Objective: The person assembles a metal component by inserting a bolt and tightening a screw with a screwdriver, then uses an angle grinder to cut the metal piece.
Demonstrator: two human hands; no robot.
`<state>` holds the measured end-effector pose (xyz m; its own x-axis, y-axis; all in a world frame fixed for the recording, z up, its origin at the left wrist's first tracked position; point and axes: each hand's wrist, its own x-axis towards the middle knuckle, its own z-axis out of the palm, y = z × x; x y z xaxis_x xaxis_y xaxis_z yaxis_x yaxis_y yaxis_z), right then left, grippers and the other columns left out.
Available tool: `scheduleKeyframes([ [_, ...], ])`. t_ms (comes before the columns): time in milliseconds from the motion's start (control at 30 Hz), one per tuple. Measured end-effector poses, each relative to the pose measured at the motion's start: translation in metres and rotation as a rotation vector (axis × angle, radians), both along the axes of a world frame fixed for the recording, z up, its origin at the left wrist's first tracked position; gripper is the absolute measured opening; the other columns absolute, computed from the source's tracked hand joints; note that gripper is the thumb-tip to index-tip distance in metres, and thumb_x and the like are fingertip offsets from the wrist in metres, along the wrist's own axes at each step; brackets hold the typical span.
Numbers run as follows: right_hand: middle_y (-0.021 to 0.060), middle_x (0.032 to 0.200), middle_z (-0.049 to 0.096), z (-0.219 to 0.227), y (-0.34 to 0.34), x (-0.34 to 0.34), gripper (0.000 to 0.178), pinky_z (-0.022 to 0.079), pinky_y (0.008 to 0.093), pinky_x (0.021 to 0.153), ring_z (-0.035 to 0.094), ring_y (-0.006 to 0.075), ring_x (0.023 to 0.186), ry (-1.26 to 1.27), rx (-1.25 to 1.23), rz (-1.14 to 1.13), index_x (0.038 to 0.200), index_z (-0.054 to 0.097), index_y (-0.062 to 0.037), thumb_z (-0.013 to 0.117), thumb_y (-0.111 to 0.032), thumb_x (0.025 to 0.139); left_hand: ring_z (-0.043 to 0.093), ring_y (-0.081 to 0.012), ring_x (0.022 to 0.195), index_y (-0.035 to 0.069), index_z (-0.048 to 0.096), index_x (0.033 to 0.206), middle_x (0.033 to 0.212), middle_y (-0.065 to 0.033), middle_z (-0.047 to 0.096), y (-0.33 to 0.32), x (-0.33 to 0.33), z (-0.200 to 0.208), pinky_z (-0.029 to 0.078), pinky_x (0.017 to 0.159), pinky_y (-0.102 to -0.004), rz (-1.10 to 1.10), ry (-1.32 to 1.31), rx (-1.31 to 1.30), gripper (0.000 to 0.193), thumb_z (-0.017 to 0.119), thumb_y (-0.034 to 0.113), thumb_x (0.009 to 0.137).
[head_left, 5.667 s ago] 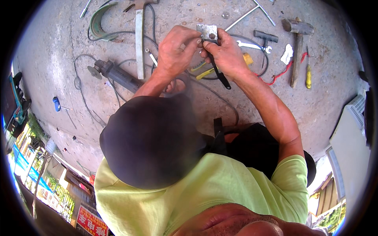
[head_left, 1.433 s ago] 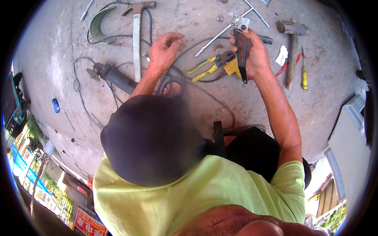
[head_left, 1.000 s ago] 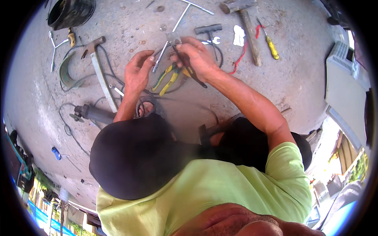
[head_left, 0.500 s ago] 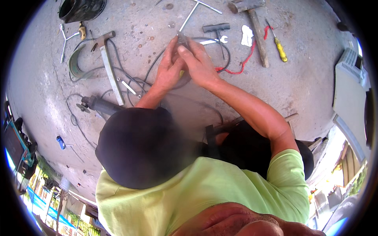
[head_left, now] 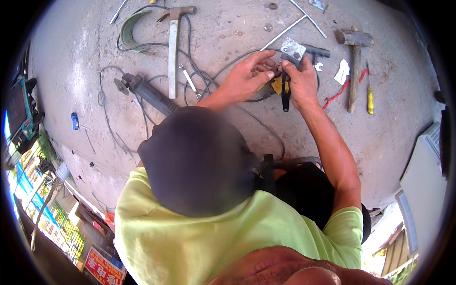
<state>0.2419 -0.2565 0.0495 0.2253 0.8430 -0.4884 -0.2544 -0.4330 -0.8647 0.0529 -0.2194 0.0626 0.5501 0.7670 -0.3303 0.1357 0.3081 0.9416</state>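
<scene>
Right grip (head_left: 304,83) is pinched tight on the metal plate (head_left: 293,47) and black bar (head_left: 285,95). Plate sticks out just beyond its fingertips; bar's long axis runs back wristward, along its left side. Left grip (head_left: 247,78) sits just left of the bar, half-curled; can't tell if it touches or pinches anything. Right one is nearer. Concrete floor (head_left: 304,135) below: dark T-handle (head_left: 317,51) just beyond right grip, mallet (head_left: 354,66) well right, angle grinder (head_left: 153,96) well left of left grip.

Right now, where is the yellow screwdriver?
In the head view, the yellow screwdriver lies on the floor toward the right, just right of the wooden-handled hammer.
</scene>
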Motion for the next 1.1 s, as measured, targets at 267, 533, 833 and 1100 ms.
scheduleKeyframes([
  [267, 0.0078, 0.108, 0.068, 0.012, 0.010, -0.004, 0.030, 0.053, 0.0287, 0.070, 0.064, 0.0142, 0.081, 0.221, 0.029, -0.102, 0.124, 0.053, -0.0008, 0.064, -0.004, 0.096, 0.071, -0.0178, 0.091, -0.002, 0.068, 0.121, 0.097, -0.0122, 0.075, 0.011, -0.132, -0.012, 0.054, 0.082, -0.0308, 0.191, 0.618, 0.014, 0.031, 0.067, 0.018, 0.097],
  [533, 0.0104, 0.106, 0.070, 0.002, 0.012, -0.012, 0.037, 0.051, 0.0264, 0.066, 0.064, 0.0132, 0.080, 0.052, 0.024, 0.032, 0.130, 0.050, 0.0041, 0.062, -0.006, 0.096, 0.071, -0.0371, 0.103, 0.003, 0.072, 0.112, 0.100, -0.0183, 0.076, 0.004, -0.172, -0.026, 0.053, 0.091, -0.0455, 0.074, 1.286, 0.069, 0.046, 0.068, 0.044, 0.091],
  [833, 0.0121, 0.107, 0.069, 0.025, 0.023, -0.018, 0.029, 0.053, 0.0289, 0.069, 0.065, 0.0136, 0.083, 0.011, -0.060, 0.263, 0.126, 0.053, 0.0023, 0.060, -0.003, 0.098, 0.070, -0.0279, 0.078, 0.001, 0.067, 0.098, 0.081, -0.0108, 0.071, -0.010, -0.170, -0.042, 0.055, 0.079, -0.0364, 0.312, 1.142, 0.255, 0.023, 0.073, 0.020, 0.086],
  [1100, 0.0123, 0.116, 0.067, 0.032, 0.025, -0.026, 0.038, 0.055, 0.0280, 0.071, 0.068, 0.0161, 0.091, 0.163, -0.065, 0.177, 0.132, 0.050, 0.0034, 0.061, -0.002, 0.097, 0.058, -0.0074, 0.069, 0.000, 0.061, 0.105, 0.095, -0.0077, 0.070, 0.015, -0.096, -0.016, 0.049, 0.065, -0.0245, 0.349, 0.371, 0.218, 0.016, 0.067, 0.006, 0.092],
])
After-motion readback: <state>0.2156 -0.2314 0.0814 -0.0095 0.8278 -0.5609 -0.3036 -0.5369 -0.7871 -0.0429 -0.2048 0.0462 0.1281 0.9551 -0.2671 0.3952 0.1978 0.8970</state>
